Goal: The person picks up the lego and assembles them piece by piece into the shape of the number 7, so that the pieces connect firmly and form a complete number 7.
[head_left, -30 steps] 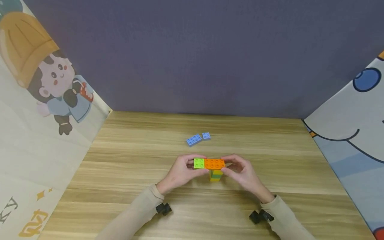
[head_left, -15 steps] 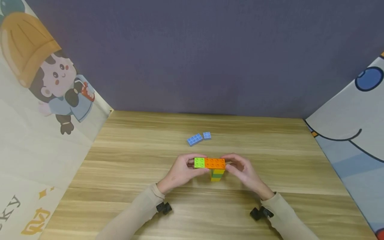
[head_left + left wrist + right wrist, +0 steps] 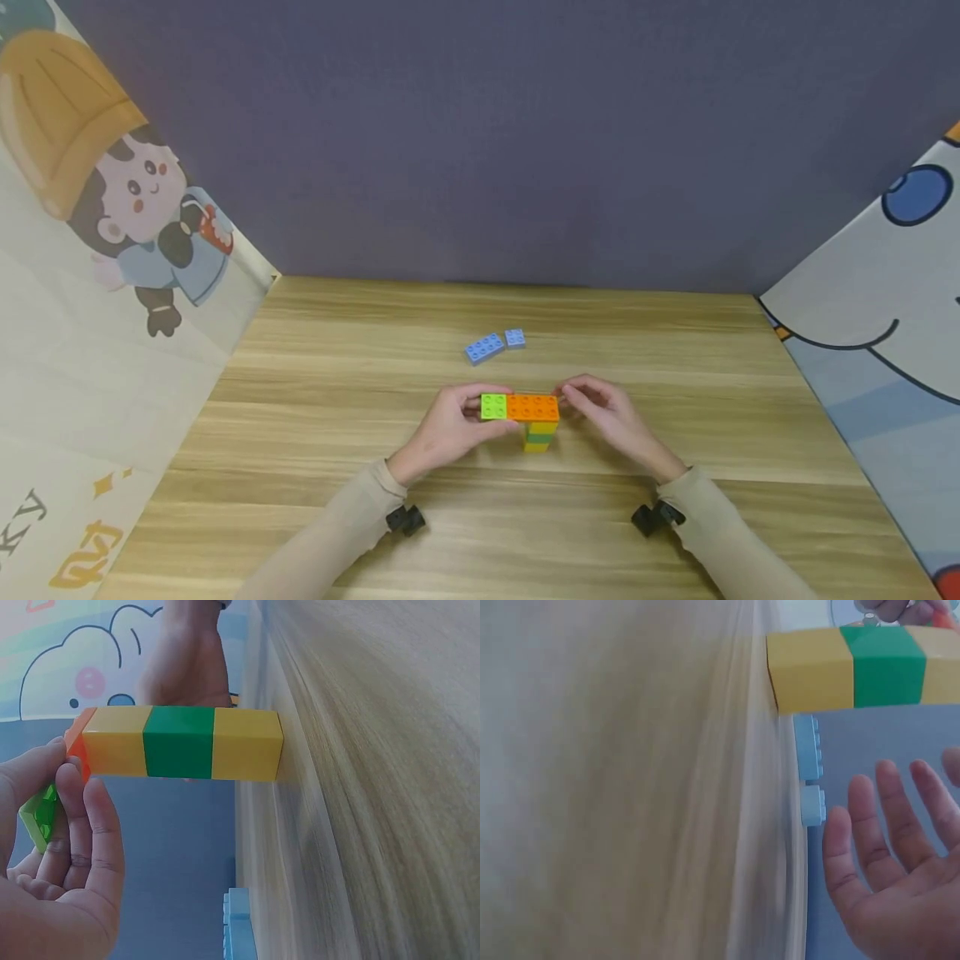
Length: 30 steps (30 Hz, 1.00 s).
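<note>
A small tower of toy building bricks [image 3: 537, 437], yellow, green and yellow, stands upright on the table. Across its top lies an orange brick [image 3: 532, 407], with a lime green brick [image 3: 493, 407] at its left end, out past the tower. My left hand [image 3: 442, 429] pinches the lime green brick between thumb and fingers, the tips reaching the orange one. My right hand [image 3: 611, 421] is just right of the orange brick and holds nothing. In the right wrist view its fingers [image 3: 896, 817] are spread and relaxed, apart from the tower's green middle brick [image 3: 889, 667].
Behind the tower lie two blue bricks, a longer one [image 3: 484, 348] and a small square one [image 3: 515, 338]. The wooden table [image 3: 337, 358] ends at a dark back wall [image 3: 510, 150]. Printed side panels stand left and right.
My right hand has let go of the orange brick and drawn back a little to the right. My left hand keeps its pinch, and the tower still stands.
</note>
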Available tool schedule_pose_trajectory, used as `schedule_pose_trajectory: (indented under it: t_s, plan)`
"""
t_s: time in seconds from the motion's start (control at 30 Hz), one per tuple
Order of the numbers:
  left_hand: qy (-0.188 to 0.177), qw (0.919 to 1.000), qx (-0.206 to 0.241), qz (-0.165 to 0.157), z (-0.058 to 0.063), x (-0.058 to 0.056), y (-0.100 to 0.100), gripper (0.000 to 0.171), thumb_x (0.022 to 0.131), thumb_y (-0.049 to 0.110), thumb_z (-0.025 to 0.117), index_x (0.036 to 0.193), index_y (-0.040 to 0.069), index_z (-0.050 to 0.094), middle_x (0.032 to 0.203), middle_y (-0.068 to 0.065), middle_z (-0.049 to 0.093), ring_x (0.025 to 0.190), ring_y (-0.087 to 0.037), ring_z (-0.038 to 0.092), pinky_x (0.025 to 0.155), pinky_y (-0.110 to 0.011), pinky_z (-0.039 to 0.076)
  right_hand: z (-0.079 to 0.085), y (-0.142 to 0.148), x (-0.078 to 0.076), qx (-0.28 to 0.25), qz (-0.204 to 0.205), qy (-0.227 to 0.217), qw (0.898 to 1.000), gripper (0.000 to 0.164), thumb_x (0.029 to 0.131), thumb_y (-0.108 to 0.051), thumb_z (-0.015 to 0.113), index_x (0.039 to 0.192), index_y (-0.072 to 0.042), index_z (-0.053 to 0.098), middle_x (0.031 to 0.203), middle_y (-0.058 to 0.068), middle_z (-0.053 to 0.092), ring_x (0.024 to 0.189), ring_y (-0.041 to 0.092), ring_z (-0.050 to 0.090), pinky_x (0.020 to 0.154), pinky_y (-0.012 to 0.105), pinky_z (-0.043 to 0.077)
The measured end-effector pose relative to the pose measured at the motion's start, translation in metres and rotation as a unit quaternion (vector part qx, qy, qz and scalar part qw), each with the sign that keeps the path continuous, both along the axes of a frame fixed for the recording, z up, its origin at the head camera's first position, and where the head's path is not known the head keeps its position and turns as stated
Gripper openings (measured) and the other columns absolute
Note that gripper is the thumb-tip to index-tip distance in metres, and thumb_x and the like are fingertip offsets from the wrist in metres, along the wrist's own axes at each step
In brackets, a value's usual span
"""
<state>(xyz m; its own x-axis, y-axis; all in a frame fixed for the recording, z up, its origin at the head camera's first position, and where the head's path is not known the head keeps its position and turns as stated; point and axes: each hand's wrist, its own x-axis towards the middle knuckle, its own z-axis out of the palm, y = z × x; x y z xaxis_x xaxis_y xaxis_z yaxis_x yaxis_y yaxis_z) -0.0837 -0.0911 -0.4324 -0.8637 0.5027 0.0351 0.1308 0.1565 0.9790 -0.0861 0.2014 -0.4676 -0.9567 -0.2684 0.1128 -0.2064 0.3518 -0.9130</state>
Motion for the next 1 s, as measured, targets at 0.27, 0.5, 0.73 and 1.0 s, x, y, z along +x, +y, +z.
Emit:
schedule_pose_trajectory:
  t_s: [0.27, 0.5, 0.73, 1.0]
  plan:
    - [-0.001, 1.0000, 0.004, -0.004, 0.002, 0.001, 0.001, 0.047, 0.091, 0.015, 0.086, 0.134, 0.003, 0.071, 0.120, -0.017, 0.079, 0.092, -0.013, 0.077, 0.073, -0.021, 0.062, 0.001, -0.001, -0.015, 0.092, -0.028, -0.002, 0.995, 0.026, 0.107, -0.025, 0.067, 0.124, -0.007, 0.075, 0.120, 0.008, 0.078, 0.104, 0.013, 0.071, 0.090, 0.026, 0.058]
    - [-0.002, 1.0000, 0.001, 0.004, 0.001, 0.002, -0.001, 0.047, 0.090, 0.016, 0.086, 0.133, 0.003, 0.071, 0.120, -0.016, 0.079, 0.089, -0.012, 0.076, 0.070, -0.020, 0.060, 0.003, -0.006, -0.027, 0.120, -0.022, -0.001, 0.993, 0.027, 0.105, -0.027, 0.070, 0.125, -0.010, 0.075, 0.119, 0.006, 0.079, 0.102, 0.019, 0.073, 0.093, 0.038, 0.059]
    - [-0.007, 1.0000, 0.000, 0.006, 0.001, 0.002, -0.001, 0.047, 0.091, 0.014, 0.086, 0.134, 0.003, 0.071, 0.120, -0.017, 0.079, 0.091, -0.013, 0.077, 0.070, -0.020, 0.060, 0.007, -0.012, -0.042, 0.122, -0.015, 0.049, 0.991, 0.026, 0.104, -0.017, 0.071, 0.125, -0.003, 0.074, 0.118, 0.010, 0.080, 0.103, 0.026, 0.075, 0.088, 0.043, 0.064]
    - [-0.003, 1.0000, 0.003, 0.006, 0.001, 0.003, -0.001, 0.048, 0.090, 0.017, 0.087, 0.134, 0.004, 0.071, 0.118, -0.016, 0.080, 0.088, -0.012, 0.075, 0.068, -0.019, 0.058, 0.010, -0.023, -0.056, 0.137, -0.017, 0.048, 0.989, 0.028, 0.103, -0.020, 0.072, 0.127, -0.005, 0.074, 0.123, 0.010, 0.078, 0.107, 0.027, 0.074, 0.090, 0.047, 0.063]
